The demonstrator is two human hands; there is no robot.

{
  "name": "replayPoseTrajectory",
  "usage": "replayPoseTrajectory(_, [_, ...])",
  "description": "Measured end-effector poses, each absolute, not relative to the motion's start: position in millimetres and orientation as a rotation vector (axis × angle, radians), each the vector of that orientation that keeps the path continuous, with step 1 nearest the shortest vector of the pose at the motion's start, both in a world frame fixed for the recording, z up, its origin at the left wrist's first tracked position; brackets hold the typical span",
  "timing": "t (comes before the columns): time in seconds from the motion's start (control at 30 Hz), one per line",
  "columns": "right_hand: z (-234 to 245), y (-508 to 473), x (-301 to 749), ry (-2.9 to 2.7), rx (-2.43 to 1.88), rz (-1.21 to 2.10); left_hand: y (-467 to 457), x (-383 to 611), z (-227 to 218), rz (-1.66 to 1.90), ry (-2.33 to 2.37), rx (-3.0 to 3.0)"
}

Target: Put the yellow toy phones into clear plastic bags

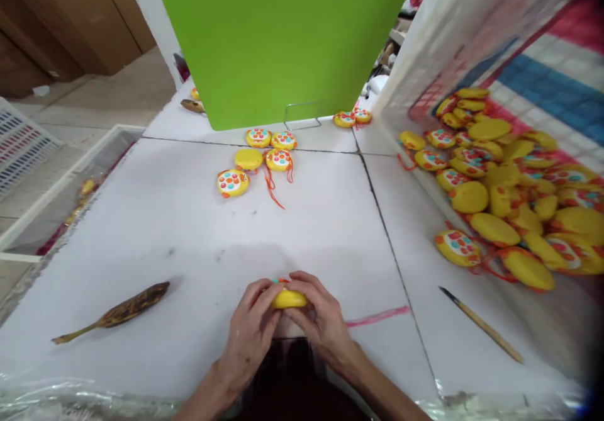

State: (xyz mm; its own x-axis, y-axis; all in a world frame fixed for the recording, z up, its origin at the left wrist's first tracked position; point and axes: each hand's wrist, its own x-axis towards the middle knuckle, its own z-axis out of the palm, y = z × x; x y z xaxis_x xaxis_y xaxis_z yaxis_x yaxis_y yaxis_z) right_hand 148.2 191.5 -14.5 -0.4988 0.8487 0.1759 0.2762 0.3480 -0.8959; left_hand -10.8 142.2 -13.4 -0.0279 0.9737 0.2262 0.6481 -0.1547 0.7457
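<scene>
The yellow toy is between the two hands, low in the view, at the near side of the bench. Its plain yellow side faces the camera, with a little turquoise and red showing at the top edge; whether its underside touches the bench cannot be told. The left hand has its fingers curled around one end, the right hand around the other, so both sets are drawn in narrow on the toy. Such a grip seems steady; I would press evenly from both ends, with the fingertips on the rim and off the painted dots, and work low over the bench in case it slips.

Just beyond the hands the bench has a pink streak to the right. Farther off sit five toys, four dotted side up, one showing plain yellow, with orange strings trailing; any loose string is best held clear of the fingers. Behind them stands a green board. A thin brush-like stick lies at the right, near a large heap of toys, and a browned banana lies well to the left.
</scene>
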Motion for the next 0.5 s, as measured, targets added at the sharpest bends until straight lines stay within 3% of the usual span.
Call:
replayPoseTrajectory(0.37, [-13.4,202.5,144.7,-2.073,-1.038,1.044,151.9,-10.2,-7.2,0.982,1.790,1.936])
replayPoseTrajectory(0.5, [0.3,240.2,159.2,-1.687,-1.306,1.169,141.6,-9.3,-11.8,1.010,1.942,1.967])
